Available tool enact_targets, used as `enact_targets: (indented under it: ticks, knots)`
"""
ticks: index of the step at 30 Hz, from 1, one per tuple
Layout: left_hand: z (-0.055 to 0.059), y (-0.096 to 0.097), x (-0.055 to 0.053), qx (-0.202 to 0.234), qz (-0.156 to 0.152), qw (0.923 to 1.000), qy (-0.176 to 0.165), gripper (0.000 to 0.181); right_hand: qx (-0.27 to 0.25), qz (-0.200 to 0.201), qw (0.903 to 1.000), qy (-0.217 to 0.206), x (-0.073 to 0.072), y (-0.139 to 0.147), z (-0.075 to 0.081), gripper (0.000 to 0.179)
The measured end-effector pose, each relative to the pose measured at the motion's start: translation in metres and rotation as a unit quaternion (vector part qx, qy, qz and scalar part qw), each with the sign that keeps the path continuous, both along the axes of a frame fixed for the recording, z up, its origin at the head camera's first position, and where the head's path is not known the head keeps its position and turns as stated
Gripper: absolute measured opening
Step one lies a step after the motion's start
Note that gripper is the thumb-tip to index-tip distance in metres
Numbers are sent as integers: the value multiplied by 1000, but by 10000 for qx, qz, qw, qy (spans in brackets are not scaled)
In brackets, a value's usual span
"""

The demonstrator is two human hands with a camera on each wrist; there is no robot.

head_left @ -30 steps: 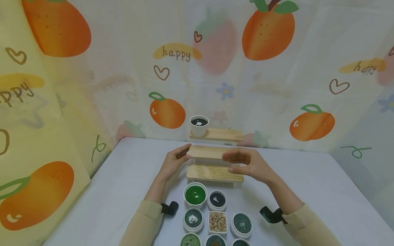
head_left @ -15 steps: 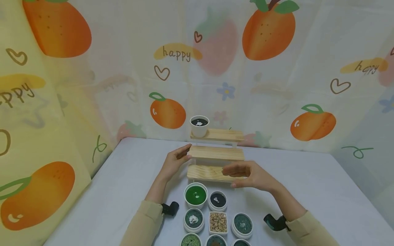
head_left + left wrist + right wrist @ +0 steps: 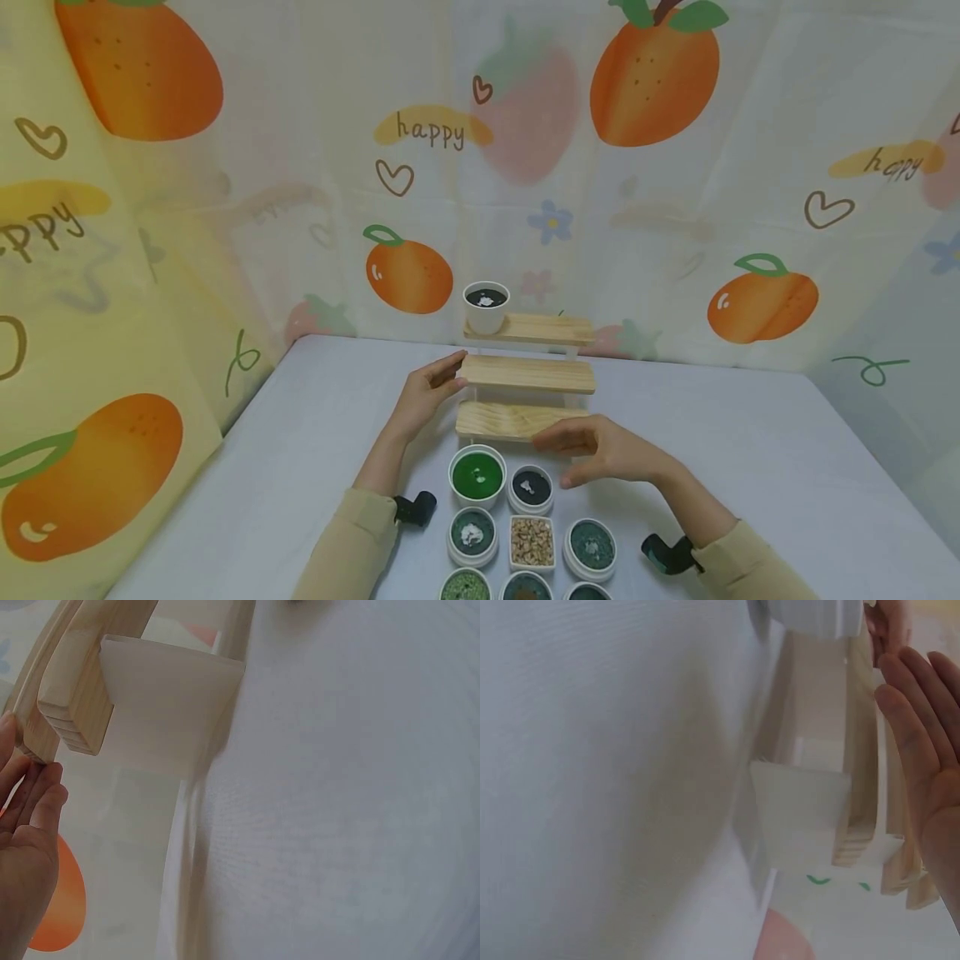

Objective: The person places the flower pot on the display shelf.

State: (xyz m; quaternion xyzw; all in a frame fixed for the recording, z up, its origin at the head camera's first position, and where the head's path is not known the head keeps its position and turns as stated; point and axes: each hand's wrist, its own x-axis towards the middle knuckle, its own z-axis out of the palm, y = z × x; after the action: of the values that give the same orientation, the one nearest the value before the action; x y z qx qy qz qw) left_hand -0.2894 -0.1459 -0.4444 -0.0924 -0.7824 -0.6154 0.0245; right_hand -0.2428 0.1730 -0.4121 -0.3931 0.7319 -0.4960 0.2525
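A three-tier wooden stand with pale plank shelves stands at the back of the table. My left hand is at the left end of its middle shelf; in the left wrist view its fingertips touch the plank's end. In front of the lowest shelf hovers my right hand, fingers spread from the thumb, nothing held. Nearest to its thumb is a small white cup of dark filling. Left of that is a larger white cup of green filling. Another white cup with a dark top sits on the top shelf's left end.
Nearer me stand a square dish of chopped, nut-like bits, a white-topped green cup, a dull green cup and several others cut off by the frame. A fruit-print cloth hangs behind the white table.
My right hand has come down and toward me, from the middle shelf to beside the small dark cup. The left hand stays at the stand.
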Motion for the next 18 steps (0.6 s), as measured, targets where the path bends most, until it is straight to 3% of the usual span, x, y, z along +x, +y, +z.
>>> enact_targets:
  ticks: [7, 14, 18]
  knots:
    - [-2, 1, 0, 134, -16, 9998, 129, 50, 143, 211, 9995, -196, -2, -2, -10, 56]
    - [-1, 1, 0, 173, -7, 9998, 39, 51, 307, 278, 9987, -310, -4, -6, -19, 60]
    - [14, 2, 10, 148, -82, 9999, -17, 52, 364, 304, 9984, -312, -3, -8, -23, 62]
